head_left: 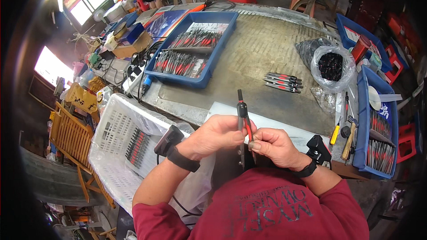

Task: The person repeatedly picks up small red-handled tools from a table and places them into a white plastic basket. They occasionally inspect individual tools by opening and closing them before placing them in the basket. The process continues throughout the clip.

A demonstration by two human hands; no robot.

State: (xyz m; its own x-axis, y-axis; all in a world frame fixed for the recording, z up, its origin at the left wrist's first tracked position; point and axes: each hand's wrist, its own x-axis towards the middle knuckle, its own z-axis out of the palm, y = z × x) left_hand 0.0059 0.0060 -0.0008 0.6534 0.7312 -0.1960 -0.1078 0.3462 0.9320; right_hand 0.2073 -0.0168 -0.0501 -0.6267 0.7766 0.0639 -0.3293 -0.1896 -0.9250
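Observation:
A black, grey and red drawing compass point(242, 110) stands upright between my hands, its handle up and its legs slightly apart. My left hand point(219, 137) is closed round the legs just below the hinge. With thumb and fingers, my right hand point(275, 148) pinches the red-sided leg lower down. A white board point(222, 109) lies at the table's near edge, partly behind my hands. Farther off on the table point(249, 40) is a small pile of similar compasses point(282, 82).
At the left, a blue tray point(209, 80) holds many compasses, and a white plastic basket point(106, 146) has a row of them. On the right are a bag of small black parts point(330, 66), a yellow screwdriver point(335, 134), a hammer point(349, 142) and another blue tray point(362, 120).

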